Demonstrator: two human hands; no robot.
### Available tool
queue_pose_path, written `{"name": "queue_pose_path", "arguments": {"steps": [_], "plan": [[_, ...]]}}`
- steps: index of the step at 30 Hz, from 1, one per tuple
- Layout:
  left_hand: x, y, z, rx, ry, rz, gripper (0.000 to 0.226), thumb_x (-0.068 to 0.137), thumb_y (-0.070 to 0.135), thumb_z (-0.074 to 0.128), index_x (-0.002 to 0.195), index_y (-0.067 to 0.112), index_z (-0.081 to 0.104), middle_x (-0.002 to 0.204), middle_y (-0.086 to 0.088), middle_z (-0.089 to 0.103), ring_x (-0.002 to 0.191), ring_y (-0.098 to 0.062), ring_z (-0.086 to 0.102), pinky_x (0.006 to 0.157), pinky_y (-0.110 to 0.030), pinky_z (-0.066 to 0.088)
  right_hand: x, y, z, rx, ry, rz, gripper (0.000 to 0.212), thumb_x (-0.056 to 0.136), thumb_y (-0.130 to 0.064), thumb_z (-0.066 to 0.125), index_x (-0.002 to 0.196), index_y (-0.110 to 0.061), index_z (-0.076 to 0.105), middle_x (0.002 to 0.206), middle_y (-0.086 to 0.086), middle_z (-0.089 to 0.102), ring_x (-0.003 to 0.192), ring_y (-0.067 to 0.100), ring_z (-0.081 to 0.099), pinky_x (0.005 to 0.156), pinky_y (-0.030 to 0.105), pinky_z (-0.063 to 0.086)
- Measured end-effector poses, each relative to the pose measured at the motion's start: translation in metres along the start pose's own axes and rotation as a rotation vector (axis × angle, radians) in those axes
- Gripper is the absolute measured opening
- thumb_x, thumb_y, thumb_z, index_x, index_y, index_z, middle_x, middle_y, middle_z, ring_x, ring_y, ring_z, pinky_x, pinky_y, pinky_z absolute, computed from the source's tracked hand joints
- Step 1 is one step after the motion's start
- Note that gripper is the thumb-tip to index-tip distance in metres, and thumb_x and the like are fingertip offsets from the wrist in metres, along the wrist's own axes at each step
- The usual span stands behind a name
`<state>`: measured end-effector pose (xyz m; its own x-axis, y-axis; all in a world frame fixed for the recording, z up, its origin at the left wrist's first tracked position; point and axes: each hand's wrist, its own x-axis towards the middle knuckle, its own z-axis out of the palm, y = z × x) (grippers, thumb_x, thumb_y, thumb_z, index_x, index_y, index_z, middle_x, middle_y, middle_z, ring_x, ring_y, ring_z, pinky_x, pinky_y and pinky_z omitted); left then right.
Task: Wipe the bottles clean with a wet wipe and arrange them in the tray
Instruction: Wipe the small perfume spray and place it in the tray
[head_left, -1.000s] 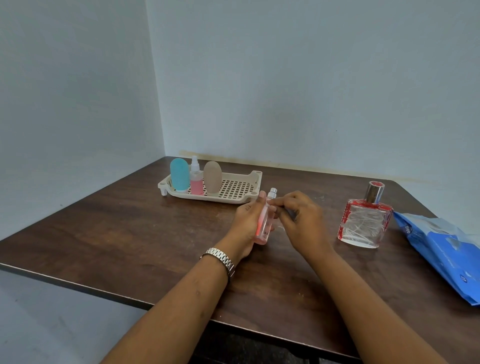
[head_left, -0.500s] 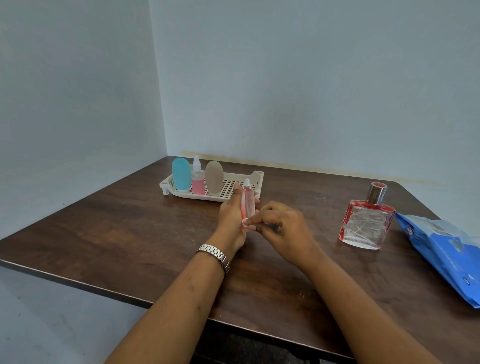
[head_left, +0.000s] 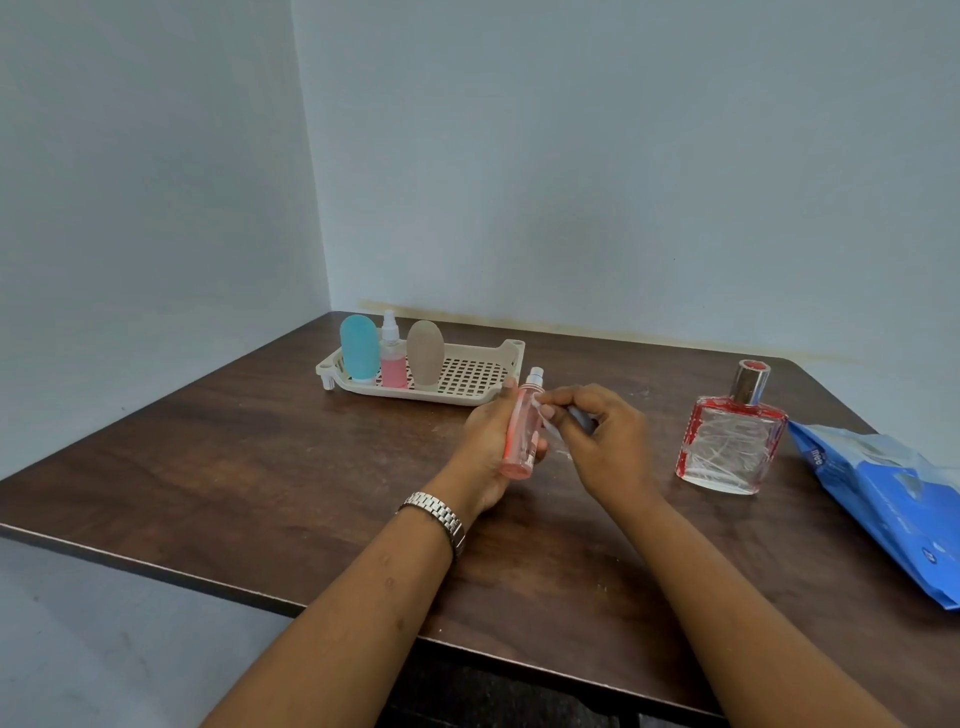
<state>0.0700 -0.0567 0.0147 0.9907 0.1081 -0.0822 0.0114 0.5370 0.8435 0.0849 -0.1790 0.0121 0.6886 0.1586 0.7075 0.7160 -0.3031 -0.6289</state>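
The left hand (head_left: 488, 441) grips a slim pink clear-plastic spray bottle (head_left: 521, 434) upright, just off the cream perforated tray (head_left: 511, 354). The right hand (head_left: 605, 441) pinches a small white wet wipe (head_left: 557, 441) against the bottle's upper side. Recommended: hold the bottle firmly, turn it, and wipe from cap to base.

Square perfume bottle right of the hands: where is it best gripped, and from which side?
Probably the perfume bottle by its glass body, pinched across its flat front and back, coming from its left: it stands upright, the silver cap is narrow, and the blue wipes pack crowds its right.
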Motion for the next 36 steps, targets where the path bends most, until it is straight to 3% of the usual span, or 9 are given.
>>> {"name": "queue_pose_path", "arguments": {"steps": [2, 5, 9, 11, 15, 21, 26, 31, 36], "plan": [[0.004, 0.001, -0.003, -0.064, 0.044, 0.023, 0.052, 0.097, 0.039, 0.048, 0.131, 0.001, 0.048, 0.077, -0.008, 0.061, 0.047, -0.01, 0.056, 0.045, -0.022, 0.047, -0.003, -0.001, 0.002, -0.011, -0.05, -0.039, 0.019, 0.08, -0.006, 0.069, 0.092, -0.02, 0.072, 0.088, -0.009, 0.067, 0.085, 0.0, 0.061, 0.074, 0.009, 0.046], [0.009, 0.005, -0.006, -0.095, 0.122, 0.062, 0.054, 0.097, 0.041, 0.045, 0.123, -0.006, 0.053, 0.082, -0.011, 0.061, 0.043, -0.01, 0.054, 0.039, -0.019, 0.044, -0.006, -0.005, 0.008, -0.037, -0.118, -0.119, 0.019, 0.079, -0.007, 0.071, 0.093, -0.019, 0.073, 0.089, -0.007, 0.069, 0.084, 0.004, 0.063, 0.075, 0.018, 0.05], [0.01, 0.012, -0.013, -0.067, 0.227, 0.096, 0.045, 0.097, 0.047, 0.042, 0.098, 0.006, 0.061, 0.084, -0.012, 0.063, 0.066, -0.02, 0.059, 0.05, -0.026, 0.047, -0.007, -0.008, 0.011, 0.005, -0.207, -0.162, 0.015, 0.079, -0.012, 0.072, 0.092, -0.018, 0.074, 0.088, -0.009, 0.069, 0.085, 0.004, 0.064, 0.075, 0.021, 0.052], [0.009, 0.015, -0.014, -0.063, 0.236, 0.098, 0.04, 0.098, 0.047, 0.04, 0.095, 0.012, 0.059, 0.091, -0.014, 0.064, 0.075, -0.022, 0.06, 0.045, -0.024, 0.045, -0.008, -0.01, 0.011, 0.022, -0.23, -0.169, 0.014, 0.079, -0.013, 0.072, 0.091, -0.019, 0.074, 0.087, -0.014, 0.067, 0.085, 0.001, 0.064, 0.075, 0.016, 0.05], [0.006, 0.014, -0.012, -0.123, 0.196, 0.061, 0.043, 0.099, 0.045, 0.041, 0.11, 0.007, 0.056, 0.084, -0.014, 0.06, 0.065, -0.02, 0.056, 0.04, -0.02, 0.044, -0.008, -0.009, 0.011, 0.032, -0.202, -0.165, 0.016, 0.08, -0.01, 0.071, 0.092, -0.02, 0.074, 0.088, -0.01, 0.068, 0.085, 0.004, 0.064, 0.075, 0.019, 0.051], [0.005, 0.0, -0.005, -0.068, 0.079, 0.014, 0.041, 0.098, 0.04, 0.047, 0.125, 0.01, 0.055, 0.097, -0.013, 0.063, 0.079, -0.021, 0.063, 0.066, -0.033, 0.053, -0.004, -0.003, 0.006, 0.007, -0.074, -0.019, 0.017, 0.081, -0.007, 0.069, 0.089, -0.022, 0.073, 0.086, -0.015, 0.065, 0.085, 0.0, 0.061, 0.075, 0.009, 0.045], [0.0, -0.002, -0.002, 0.086, 0.018, -0.002, 0.035, 0.1, 0.04, 0.042, 0.118, 0.013, 0.054, 0.081, -0.006, 0.057, 0.06, -0.013, 0.054, 0.048, -0.024, 0.045, -0.001, 0.001, 0.002, 0.002, -0.013, 0.07, 0.014, 0.083, -0.013, 0.068, 0.091, -0.023, 0.072, 0.087, -0.012, 0.066, 0.085, -0.001, 0.06, 0.073, 0.008, 0.044], [0.0, -0.002, -0.001, 0.143, -0.022, 0.031, 0.053, 0.095, 0.05, 0.041, 0.131, 0.01, 0.047, 0.09, -0.005, 0.061, 0.071, -0.004, 0.064, 0.052, -0.021, 0.052, 0.0, 0.001, 0.002, 0.013, 0.018, 0.12, 0.014, 0.083, -0.014, 0.067, 0.092, -0.025, 0.07, 0.088, -0.013, 0.066, 0.087, 0.0, 0.061, 0.077, 0.016, 0.048], [-0.003, 0.0, 0.0, 0.127, -0.03, 0.054, 0.043, 0.094, 0.034, 0.054, 0.126, 0.005, 0.05, 0.081, -0.004, 0.062, 0.054, -0.006, 0.063, 0.047, -0.02, 0.048, -0.002, -0.002, 0.001, 0.024, -0.027, 0.121, 0.016, 0.084, -0.013, 0.066, 0.093, -0.025, 0.071, 0.09, -0.013, 0.066, 0.09, 0.003, 0.061, 0.08, 0.021, 0.049]]}}
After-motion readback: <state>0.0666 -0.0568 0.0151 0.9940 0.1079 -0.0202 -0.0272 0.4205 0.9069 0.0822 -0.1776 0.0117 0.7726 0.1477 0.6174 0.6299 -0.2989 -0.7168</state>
